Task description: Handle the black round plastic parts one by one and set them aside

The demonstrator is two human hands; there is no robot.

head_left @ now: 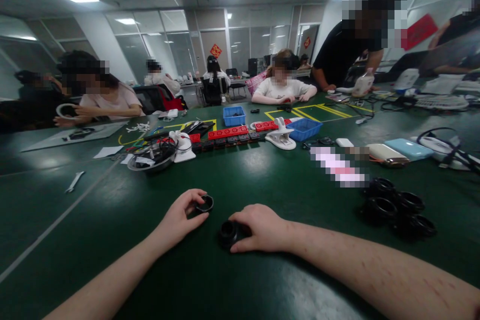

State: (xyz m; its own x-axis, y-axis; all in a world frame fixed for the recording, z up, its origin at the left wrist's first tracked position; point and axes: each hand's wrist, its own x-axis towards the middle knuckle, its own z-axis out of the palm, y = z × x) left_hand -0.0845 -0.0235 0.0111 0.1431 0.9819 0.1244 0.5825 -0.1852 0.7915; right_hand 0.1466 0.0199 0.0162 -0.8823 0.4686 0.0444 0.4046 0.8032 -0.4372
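Observation:
My left hand (181,220) rests on the green table (262,175) and pinches a small black ring-shaped part (205,203) between thumb and fingertips. Just to its right, my right hand (262,227) lies with its fingers curled round a black cylindrical part (228,233), which sits on the table. The two parts are about a hand's width apart. A pile of several similar black rings (397,207) lies on the table further right of my right forearm.
Across the table are red-and-black strips (227,133), blue bins (304,128), white clamps (281,135), a clear bowl (152,156), a wrench (75,181) and phones (407,149). Several people sit or stand along the far edges.

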